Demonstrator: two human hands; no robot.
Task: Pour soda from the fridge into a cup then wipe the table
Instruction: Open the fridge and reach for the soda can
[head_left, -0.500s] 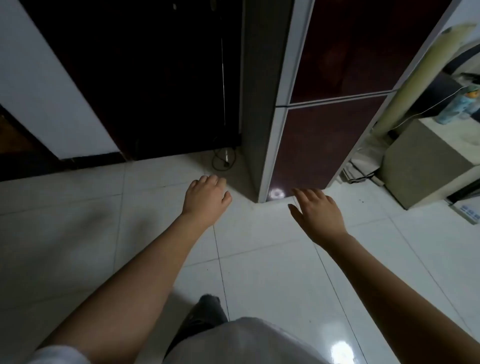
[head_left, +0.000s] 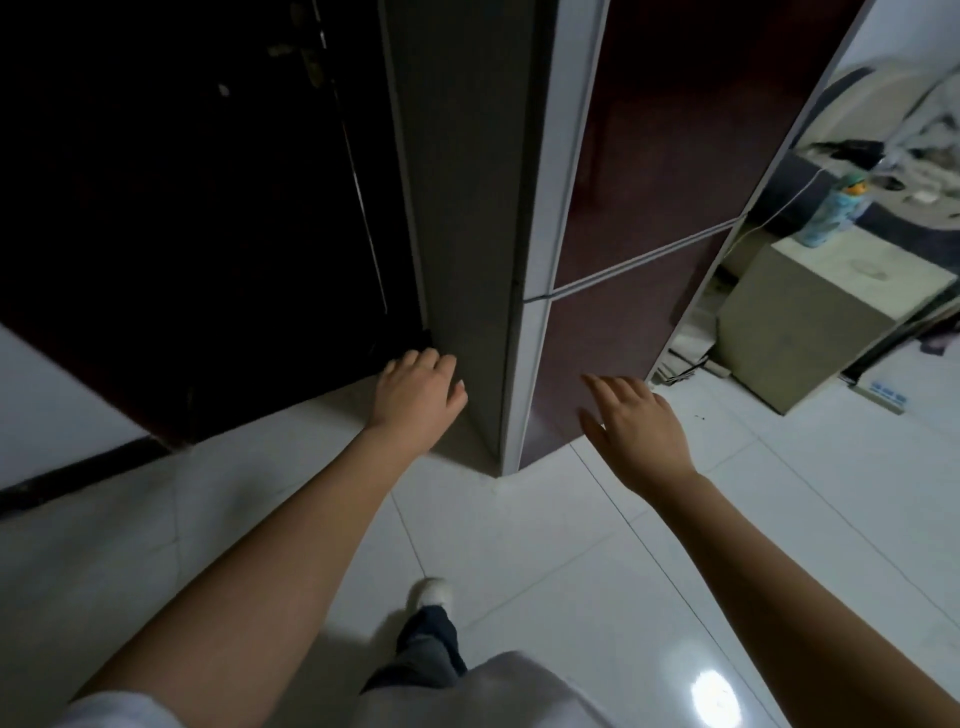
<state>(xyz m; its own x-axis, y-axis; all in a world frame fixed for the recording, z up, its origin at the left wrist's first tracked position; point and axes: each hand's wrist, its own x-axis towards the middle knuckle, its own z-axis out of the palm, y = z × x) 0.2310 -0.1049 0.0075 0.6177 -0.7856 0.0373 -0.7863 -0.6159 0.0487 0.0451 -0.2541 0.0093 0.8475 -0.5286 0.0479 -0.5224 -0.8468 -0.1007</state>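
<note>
A tall fridge (head_left: 639, 171) with dark maroon doors and a grey side panel stands straight ahead, both doors closed. My left hand (head_left: 418, 400) hangs in front of the grey side panel with loosely curled fingers, holding nothing. In front of the lower fridge door, my right hand (head_left: 636, 431) reaches forward with fingers extended and empty. No soda, cup or table shows in the head view.
A dark wooden door (head_left: 197, 197) with a metal handle is left of the fridge. To the right stands a beige cabinet (head_left: 810, 332) with a patterned bottle (head_left: 836, 213) on top, cables and a power strip (head_left: 883, 397) beside it. White glossy floor tiles (head_left: 571, 561) lie underfoot.
I have stepped closer to the fridge; it looms larger and higher. Both hands have risen toward it, and my left foot has come forward into view.
</note>
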